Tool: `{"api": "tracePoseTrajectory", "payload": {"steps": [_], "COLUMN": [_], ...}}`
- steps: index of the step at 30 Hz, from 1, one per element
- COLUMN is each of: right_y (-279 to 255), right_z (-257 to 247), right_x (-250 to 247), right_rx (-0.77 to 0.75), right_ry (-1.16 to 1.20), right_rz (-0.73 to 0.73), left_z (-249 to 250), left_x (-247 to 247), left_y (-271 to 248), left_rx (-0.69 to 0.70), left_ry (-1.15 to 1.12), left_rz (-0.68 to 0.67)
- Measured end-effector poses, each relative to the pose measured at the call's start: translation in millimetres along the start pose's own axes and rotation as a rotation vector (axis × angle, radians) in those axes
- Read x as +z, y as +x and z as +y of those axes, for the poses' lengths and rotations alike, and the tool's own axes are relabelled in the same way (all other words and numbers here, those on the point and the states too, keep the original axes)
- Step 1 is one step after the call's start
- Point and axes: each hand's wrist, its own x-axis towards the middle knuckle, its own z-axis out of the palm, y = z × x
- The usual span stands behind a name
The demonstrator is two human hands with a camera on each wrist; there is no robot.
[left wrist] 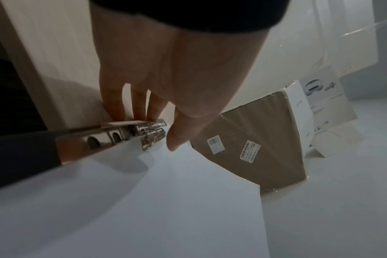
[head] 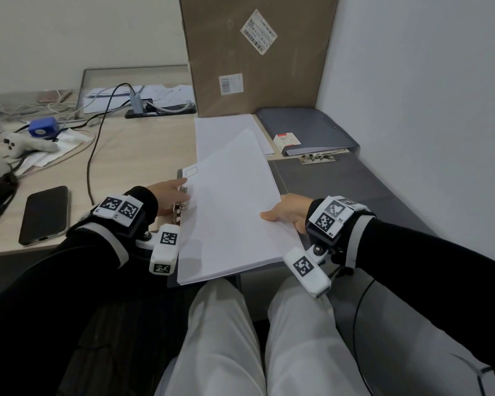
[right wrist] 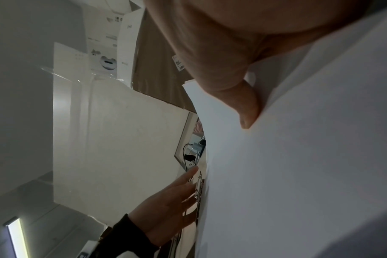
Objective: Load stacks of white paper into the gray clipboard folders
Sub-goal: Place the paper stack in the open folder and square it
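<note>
A thick stack of white paper (head: 232, 212) lies slanted over a gray clipboard folder (head: 180, 173) at the table's front edge. My right hand (head: 286, 212) pinches the stack's right edge, thumb (right wrist: 247, 111) on top and fingers hidden beneath. At the stack's left edge, my left hand (head: 169, 192) rests straight fingers (left wrist: 139, 108) on the folder's metal clip (left wrist: 144, 134), the thumb beside it above the paper (left wrist: 166, 209). The stack's left edge meets the clip (head: 180, 204). A second white stack (head: 226, 132) lies flat farther back.
More gray folders (head: 306, 127) sit at the back right with a small carton on them, and another metal clip (head: 316, 159) in front. A big cardboard box (head: 255, 52) stands behind. On the left are a phone (head: 45, 214), cables, a power strip (head: 160, 110) and a controller (head: 17, 144).
</note>
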Motion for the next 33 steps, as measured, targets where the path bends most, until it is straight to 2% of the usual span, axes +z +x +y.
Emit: {"api": "tracePoseTrajectory", "payload": {"steps": [7, 12, 15, 19, 23, 25, 28, 30, 33], "right_y": [-5, -6, -6, -6, -9, -16, -28, -22, -5], "right_z": [-5, -9, -10, -16, -24, -26, -34, -42, -54], "right_x": [2, 1, 1, 0, -10, -18, -29, -28, -10], "right_rx": [-0.001, 0.011, 0.020, 0.037, 0.017, -0.020, -0.101, -0.211, -0.285], "right_ry": [-0.065, -0.106, -0.124, -0.169, -0.312, -0.454, -0.768, -0.819, -0.924], "right_rz": [0.049, 0.071, 0.061, 0.030, -0.033, 0.022, 0.180, 0.125, -0.059], "left_z": [6, 10, 10, 10, 8, 7, 8, 7, 9], "left_x": [7, 12, 17, 19, 18, 17, 16, 16, 16], "left_y": [-3, -5, -5, -4, -3, -2, -2, -3, -5], "left_rx": [0.058, 0.036, 0.026, 0.018, 0.023, 0.028, 0.032, 0.035, 0.040], "left_ry": [0.383, 0.585, 0.659, 0.650, 0.666, 0.669, 0.691, 0.700, 0.698], "left_rz": [-0.017, -0.009, 0.025, 0.052, 0.058, 0.062, 0.056, 0.048, 0.042]}}
